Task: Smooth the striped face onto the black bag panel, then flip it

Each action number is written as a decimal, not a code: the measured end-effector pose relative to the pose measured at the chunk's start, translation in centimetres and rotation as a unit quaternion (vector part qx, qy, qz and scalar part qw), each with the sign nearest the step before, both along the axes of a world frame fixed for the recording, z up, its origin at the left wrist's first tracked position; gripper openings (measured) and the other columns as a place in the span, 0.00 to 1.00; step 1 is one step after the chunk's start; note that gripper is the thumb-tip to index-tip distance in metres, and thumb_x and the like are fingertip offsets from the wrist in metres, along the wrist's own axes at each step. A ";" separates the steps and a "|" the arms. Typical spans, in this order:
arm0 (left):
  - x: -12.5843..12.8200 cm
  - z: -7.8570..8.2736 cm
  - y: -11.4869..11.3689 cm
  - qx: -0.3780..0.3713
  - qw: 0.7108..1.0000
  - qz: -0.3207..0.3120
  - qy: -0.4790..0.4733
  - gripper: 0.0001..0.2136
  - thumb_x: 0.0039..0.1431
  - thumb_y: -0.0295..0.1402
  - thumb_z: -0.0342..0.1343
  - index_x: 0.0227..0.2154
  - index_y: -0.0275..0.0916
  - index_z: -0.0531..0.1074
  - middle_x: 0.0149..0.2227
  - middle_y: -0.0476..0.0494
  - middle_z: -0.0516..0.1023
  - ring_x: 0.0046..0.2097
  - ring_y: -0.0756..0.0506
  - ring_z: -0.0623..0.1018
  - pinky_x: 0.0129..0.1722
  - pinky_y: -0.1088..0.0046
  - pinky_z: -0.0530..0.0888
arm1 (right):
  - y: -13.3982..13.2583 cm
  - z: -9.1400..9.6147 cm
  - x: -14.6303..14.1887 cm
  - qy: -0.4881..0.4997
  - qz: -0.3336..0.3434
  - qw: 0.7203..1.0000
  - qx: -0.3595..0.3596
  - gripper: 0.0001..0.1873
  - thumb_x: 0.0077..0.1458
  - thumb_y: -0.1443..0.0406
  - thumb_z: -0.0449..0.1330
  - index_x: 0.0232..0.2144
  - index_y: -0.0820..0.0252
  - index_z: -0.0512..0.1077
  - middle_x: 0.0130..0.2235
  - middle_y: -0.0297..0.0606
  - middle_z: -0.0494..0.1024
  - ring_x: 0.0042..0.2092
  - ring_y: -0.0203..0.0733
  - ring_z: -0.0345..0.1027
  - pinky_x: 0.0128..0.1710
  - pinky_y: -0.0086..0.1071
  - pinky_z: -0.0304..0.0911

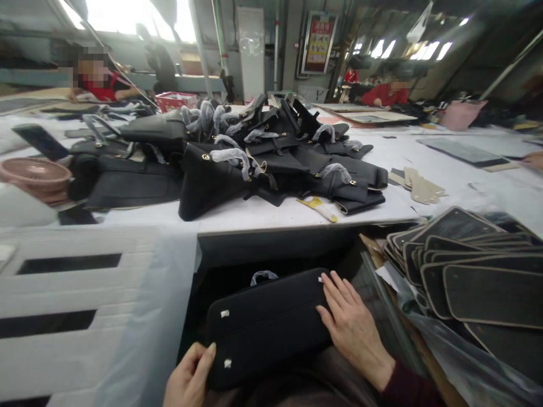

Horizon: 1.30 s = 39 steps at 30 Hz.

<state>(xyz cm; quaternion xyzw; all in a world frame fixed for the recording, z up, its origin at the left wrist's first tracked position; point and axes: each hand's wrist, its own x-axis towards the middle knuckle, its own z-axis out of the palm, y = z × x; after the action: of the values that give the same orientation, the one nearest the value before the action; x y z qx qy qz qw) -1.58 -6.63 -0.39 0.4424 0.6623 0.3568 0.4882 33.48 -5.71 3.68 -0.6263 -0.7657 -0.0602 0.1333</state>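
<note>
A black bag is turned with its long, round-cornered base towards me, tilted up to the right. Small pale squares sit near three of the base's corners. My left hand pinches the lower left edge, thumb on top. Flat on the right end lies my right hand, its fingers stretched out beside one pale square and its thumb apart. A plastic-wrapped handle shows behind the bag; where it joins is hidden.
Black bags with wrapped handles lie heaped on the white table. Stacked dark panels stand at right, a slotted white board at left. A pink basket and beige gloves are on the table; people work beyond.
</note>
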 end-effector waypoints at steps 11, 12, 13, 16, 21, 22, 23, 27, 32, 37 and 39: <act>0.4 0.5 -0.2 0.006 1.000 -0.006 -0.010 0.25 0.57 0.58 0.52 0.22 0.40 0.56 0.24 0.54 0.52 0.27 0.50 0.56 0.26 0.76 0.58 | 0.3 -1.5 -8.9 0.027 0.105 0.992 -0.072 0.37 0.62 0.56 0.56 0.68 0.61 0.50 0.70 0.45 0.43 0.70 0.57 0.39 0.65 0.53 0.50; 0.4 0.5 -0.3 0.005 1.000 -0.006 -0.016 0.25 0.58 0.57 0.51 0.22 0.40 0.56 0.24 0.54 0.53 0.27 0.51 0.56 0.26 0.76 0.58 | 0.6 -1.4 -9.6 0.027 0.110 0.991 -0.074 0.37 0.62 0.56 0.56 0.68 0.61 0.50 0.70 0.45 0.43 0.70 0.58 0.38 0.65 0.54 0.50; 0.3 0.5 -0.3 0.005 1.000 -0.005 -0.022 0.25 0.59 0.56 0.51 0.23 0.40 0.56 0.24 0.54 0.54 0.27 0.51 0.56 0.27 0.76 0.58 | 0.9 -1.3 -10.3 0.026 0.115 0.990 -0.076 0.37 0.62 0.57 0.56 0.68 0.60 0.50 0.70 0.46 0.43 0.70 0.58 0.36 0.65 0.54 0.51; 0.4 0.5 -0.5 0.005 1.000 -0.003 -0.030 0.24 0.59 0.56 0.51 0.23 0.40 0.56 0.23 0.54 0.54 0.27 0.51 0.56 0.26 0.76 0.58 | 1.6 -1.0 -12.1 0.020 0.137 0.987 -0.079 0.37 0.62 0.57 0.56 0.69 0.59 0.49 0.70 0.45 0.42 0.70 0.58 0.32 0.65 0.54 0.50; 0.2 0.5 -0.4 0.020 1.000 -0.016 0.009 0.23 0.60 0.55 0.50 0.23 0.39 0.57 0.23 0.54 0.56 0.27 0.51 0.58 0.27 0.75 0.59 | 1.9 -0.6 -14.3 0.029 0.174 0.981 -0.084 0.37 0.62 0.58 0.56 0.69 0.58 0.49 0.71 0.44 0.40 0.71 0.57 0.30 0.66 0.53 0.50; 0.0 0.5 -0.4 0.024 0.999 -0.024 0.026 0.23 0.61 0.54 0.49 0.23 0.39 0.58 0.23 0.54 0.56 0.27 0.50 0.59 0.27 0.75 0.59 | 1.9 -0.5 -14.6 0.035 0.181 0.979 -0.085 0.37 0.62 0.59 0.56 0.69 0.57 0.49 0.71 0.43 0.40 0.71 0.57 0.30 0.66 0.53 0.50; -0.1 0.7 -0.5 0.028 0.998 -0.033 0.051 0.23 0.61 0.54 0.48 0.22 0.39 0.58 0.22 0.54 0.57 0.26 0.50 0.60 0.27 0.74 0.60 | 1.9 -0.5 -14.9 0.043 0.187 0.978 -0.084 0.37 0.62 0.59 0.56 0.69 0.56 0.49 0.71 0.42 0.40 0.71 0.57 0.30 0.66 0.53 0.49; 0.2 2.3 -0.3 0.129 0.964 -0.022 0.232 0.19 0.63 0.50 0.49 0.26 0.40 0.63 0.27 0.48 0.68 0.30 0.46 0.70 0.32 0.69 0.67 | 1.6 -0.5 -15.4 0.067 0.200 0.973 -0.089 0.37 0.62 0.59 0.56 0.69 0.53 0.48 0.71 0.39 0.38 0.71 0.57 0.30 0.67 0.53 0.48; 4.0 5.0 2.2 0.367 0.852 -0.105 0.358 0.16 0.67 0.36 0.48 0.56 0.40 0.64 0.60 0.41 0.67 0.64 0.40 0.63 0.63 0.56 0.60 | 1.5 -1.1 -15.8 0.060 0.221 0.972 -0.058 0.36 0.63 0.62 0.55 0.69 0.56 0.46 0.71 0.39 0.40 0.71 0.54 0.33 0.68 0.50 0.48; 7.2 3.1 5.0 0.352 0.796 -0.233 0.434 0.22 0.69 0.36 0.44 0.64 0.42 0.58 0.64 0.48 0.65 0.65 0.42 0.62 0.65 0.55 0.58 | 2.5 -1.6 -16.3 0.035 0.188 0.981 -0.024 0.32 0.65 0.70 0.47 0.69 0.62 0.44 0.68 0.42 0.52 0.67 0.43 0.50 0.65 0.40 0.57; 7.3 1.9 5.4 0.345 0.781 -0.228 0.467 0.24 0.69 0.39 0.43 0.65 0.41 0.56 0.65 0.49 0.62 0.66 0.42 0.60 0.65 0.55 0.57 | 2.9 -0.9 -15.6 0.038 0.200 0.978 -0.035 0.32 0.66 0.68 0.47 0.69 0.63 0.44 0.68 0.41 0.53 0.68 0.41 0.49 0.65 0.40 0.57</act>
<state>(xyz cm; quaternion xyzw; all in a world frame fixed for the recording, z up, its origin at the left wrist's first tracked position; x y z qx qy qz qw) 5.70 -1.19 1.51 0.8318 0.5217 0.1897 0.0006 17.92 -2.86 2.75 -0.4665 -0.8716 0.0186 0.1499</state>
